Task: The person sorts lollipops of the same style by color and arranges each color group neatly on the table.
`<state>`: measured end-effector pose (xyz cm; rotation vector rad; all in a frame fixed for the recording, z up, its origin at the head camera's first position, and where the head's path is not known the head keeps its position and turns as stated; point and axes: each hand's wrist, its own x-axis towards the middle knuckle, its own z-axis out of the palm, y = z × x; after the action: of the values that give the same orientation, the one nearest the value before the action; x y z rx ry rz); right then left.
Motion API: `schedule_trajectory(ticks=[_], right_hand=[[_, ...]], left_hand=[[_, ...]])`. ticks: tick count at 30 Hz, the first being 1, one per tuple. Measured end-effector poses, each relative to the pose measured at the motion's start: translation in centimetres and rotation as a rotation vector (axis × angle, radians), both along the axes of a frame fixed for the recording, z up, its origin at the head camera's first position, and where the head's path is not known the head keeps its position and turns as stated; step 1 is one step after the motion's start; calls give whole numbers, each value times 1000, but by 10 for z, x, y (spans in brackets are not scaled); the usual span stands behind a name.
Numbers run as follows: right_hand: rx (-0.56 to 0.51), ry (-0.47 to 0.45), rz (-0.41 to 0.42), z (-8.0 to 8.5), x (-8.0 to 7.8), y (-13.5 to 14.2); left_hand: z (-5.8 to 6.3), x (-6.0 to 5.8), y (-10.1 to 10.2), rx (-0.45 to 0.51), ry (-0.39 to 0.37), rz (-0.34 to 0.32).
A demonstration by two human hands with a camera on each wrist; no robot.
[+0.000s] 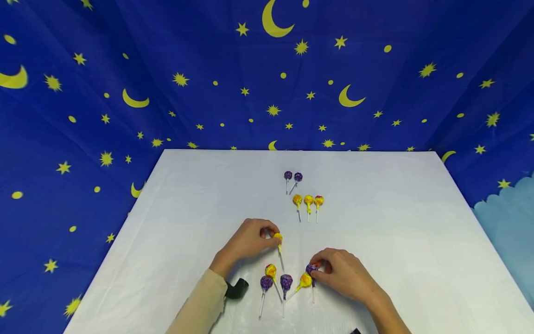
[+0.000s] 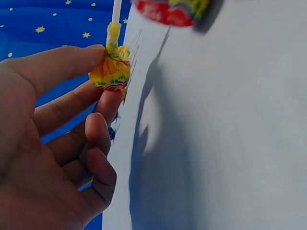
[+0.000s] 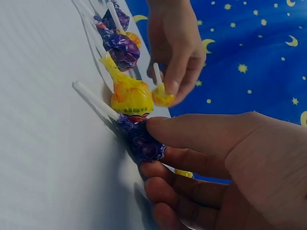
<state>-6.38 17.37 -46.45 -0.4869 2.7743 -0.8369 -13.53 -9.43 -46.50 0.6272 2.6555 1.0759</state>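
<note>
Left hand (image 1: 252, 239): thumb and fingertips pinch a yellow-wrapped lollipop (image 1: 278, 238) by its head, stick pointing down. Right hand (image 1: 344, 274): thumb and fingers clamped on a purple-wrapped lollipop (image 3: 146, 145), above the white table (image 1: 375, 208); a loose yellow lollipop (image 1: 306, 280) crowds its left side, partly overlapping it. Further left, two purple lollipops (image 1: 286, 281) and another yellow one (image 1: 270, 270), sticks converging. Beyond the hands, three yellow lollipops (image 1: 308, 199) in a row; farther, two dark purple ones (image 1: 288, 175). Star-and-moon cloth (image 1: 208, 55) behind.

Head: high, looking forward and down over white table (image 1: 396, 232), starry backdrop (image 1: 212, 41) filling upper frame. Wrist cameras: close in, table tilted steeply. Both catch left hand (image 3: 177, 52), upper centre in right-wrist view.
</note>
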Motion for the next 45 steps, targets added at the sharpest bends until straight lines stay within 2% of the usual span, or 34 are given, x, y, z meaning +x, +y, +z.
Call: schedule_trajectory(ticks=[9, 19, 25, 35, 45], right_hand=[[-18, 1, -8, -2, 0, 2], [-40, -25, -14, -4, -1, 2], [-42, -10, -14, -4, 0, 4], [-66, -8, -6, -5, -1, 4], [-78, -9, 16, -5, 0, 4]], left_hand=[[4, -23, 12, 9, -20, 22], [3, -43, 27, -16, 4, 112], [3, -54, 36, 6, 42, 173], [-6, -78, 44, 69, 54, 223], [-14, -87, 45, 132, 48, 264]])
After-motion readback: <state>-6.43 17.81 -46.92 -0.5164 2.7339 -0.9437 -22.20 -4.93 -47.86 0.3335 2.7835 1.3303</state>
